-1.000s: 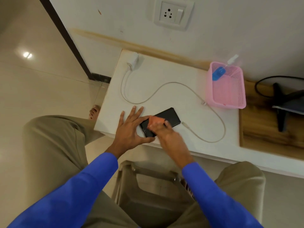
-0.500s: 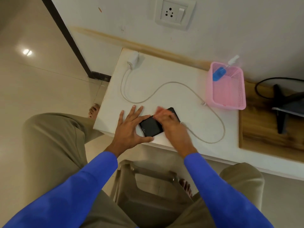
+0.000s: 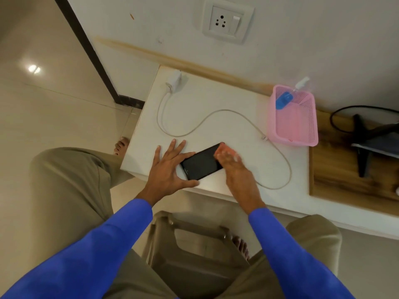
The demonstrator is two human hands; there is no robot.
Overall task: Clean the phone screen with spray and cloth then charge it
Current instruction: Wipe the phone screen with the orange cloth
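Since a second ago, small orange cloth (image 3: 224,150) shifted from near end to far end of flat black rectangular phone (image 3: 201,161), pinched under right hand (image 3: 234,169). Left hand (image 3: 167,169) splayed flat, bracing phone's near end. Long axis 8-to-2 o'clock. White table (image 3: 218,100) near edge; white wall at 12.

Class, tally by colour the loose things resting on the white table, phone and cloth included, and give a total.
Black: 1, the phone
Orange-pink: 1, the cloth
White: 1, the charger with cable
Pink: 1, the basket
Blue: 1, the spray bottle in the basket
Total: 5
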